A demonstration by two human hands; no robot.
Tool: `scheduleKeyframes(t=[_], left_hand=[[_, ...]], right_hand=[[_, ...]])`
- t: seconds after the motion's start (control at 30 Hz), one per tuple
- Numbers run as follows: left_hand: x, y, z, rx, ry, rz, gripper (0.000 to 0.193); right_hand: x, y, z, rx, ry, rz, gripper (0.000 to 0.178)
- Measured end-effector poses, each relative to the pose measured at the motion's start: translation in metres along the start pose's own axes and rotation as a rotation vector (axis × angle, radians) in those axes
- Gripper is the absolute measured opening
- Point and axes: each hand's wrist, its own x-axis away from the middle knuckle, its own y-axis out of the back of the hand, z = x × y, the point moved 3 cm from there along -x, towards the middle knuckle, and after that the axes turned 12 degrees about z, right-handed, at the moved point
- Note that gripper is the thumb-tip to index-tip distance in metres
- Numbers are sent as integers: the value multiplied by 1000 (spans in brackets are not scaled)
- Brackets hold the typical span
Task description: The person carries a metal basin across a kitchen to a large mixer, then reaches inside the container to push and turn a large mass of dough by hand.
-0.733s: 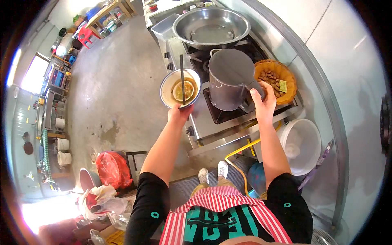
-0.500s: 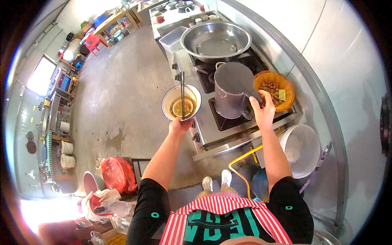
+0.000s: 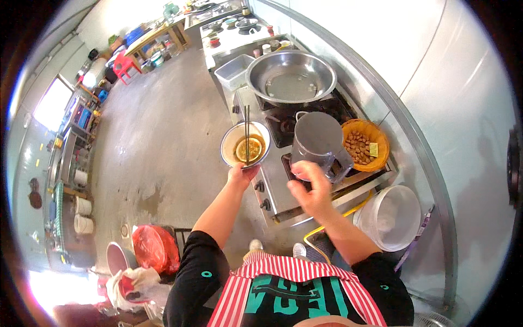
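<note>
My left hand (image 3: 242, 174) grips the near rim of a white bowl (image 3: 229, 154) with a dark rim line. Brownish liquid (image 3: 241, 146) lies in it, with a round pale shape I cannot make out for certain. Two dark chopsticks (image 3: 247, 122) rest upright across the bowl, by my left thumb. My right hand (image 3: 314, 191), slightly blurred, is in front of a grey pitcher (image 3: 317, 133), fingers apart and curved, with nothing seen in them. The pitcher stands on the stove, its clear handle (image 3: 344, 166) turned toward the near right.
On the stove (image 3: 278, 191), a wide metal basin (image 3: 294, 62) stands behind the pitcher. A woven basket (image 3: 381, 136) of brown nuts sits right of it. A clear plastic bin (image 3: 233, 71) is at the far left. Below are a yellow hose (image 3: 313, 234) and a white bucket (image 3: 400, 212).
My right hand has let go of the pitcher's handle and moved left and toward me. The bowl stays in my left hand. The whole view has shifted slightly.
</note>
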Motion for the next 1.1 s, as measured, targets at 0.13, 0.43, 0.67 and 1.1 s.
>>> scheduleKeyframes(t=[0.13,0.43,0.67,1.1], left_hand=[[-24,17,-34,19,86,35,39],[-66,94,-160,-238,318,146,35],[-116,92,-255,-334,340,139,34],[-346,57,-341,-374,416,275,41]], right_hand=[[-36,-83,-33,-530,-286,7,58],[-183,-124,-239,-820,-727,-704,73],[-226,-85,-324,-959,-690,-1056,53],[-291,-86,-312,-845,-791,-1188,14]])
